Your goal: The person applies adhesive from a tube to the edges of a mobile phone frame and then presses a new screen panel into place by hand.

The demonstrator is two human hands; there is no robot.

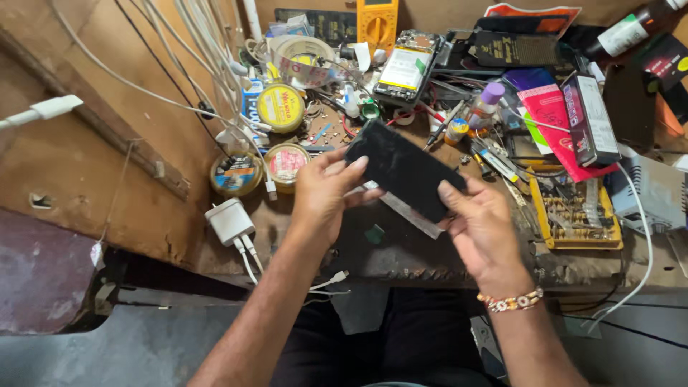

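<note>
Both hands, left [324,192], right [481,223], gripping black phone [403,168], lower edge hidden

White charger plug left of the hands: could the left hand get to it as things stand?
Probably yes. The white charger plug lies bare on the bench just beside the left hand, nothing between them, though that hand now grips the black phone panel with the right hand.
</note>
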